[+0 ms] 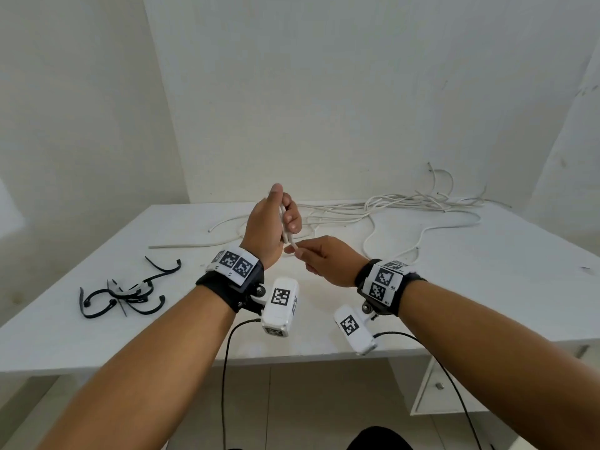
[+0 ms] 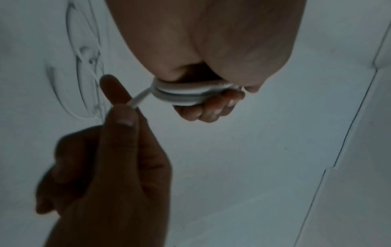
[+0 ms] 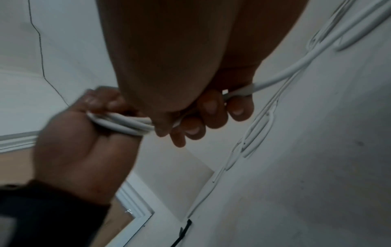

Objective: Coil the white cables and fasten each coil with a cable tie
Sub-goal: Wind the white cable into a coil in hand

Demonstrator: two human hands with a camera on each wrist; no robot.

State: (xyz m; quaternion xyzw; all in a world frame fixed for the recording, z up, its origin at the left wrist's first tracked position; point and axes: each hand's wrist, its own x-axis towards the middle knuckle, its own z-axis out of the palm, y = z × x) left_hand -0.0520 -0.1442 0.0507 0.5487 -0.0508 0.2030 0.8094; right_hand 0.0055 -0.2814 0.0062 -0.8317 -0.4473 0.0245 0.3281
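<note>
On the white tabletop, well to the left of the left hand, lies a loose heap of black cable ties, some curled and overlapping. Just behind them and nearer that hand, a single straight white cable rests flat.

Above the middle of the tabletop, the left hand is raised with its thumb pointing up and its fingers curled round a small white coil of several turns; the wrist view shows the loops running across the fingers and under the palm.

Immediately right of and below the left hand, the right hand pinches the free strand of cable leaving that coil between thumb and forefinger, its other fingers curled in. The two hands nearly touch at the coil.

Farther right of the left hand, toward the back edge of the tabletop by the wall, a tangled pile of white cables spreads out, with long loops trailing forward toward the right hand.
</note>
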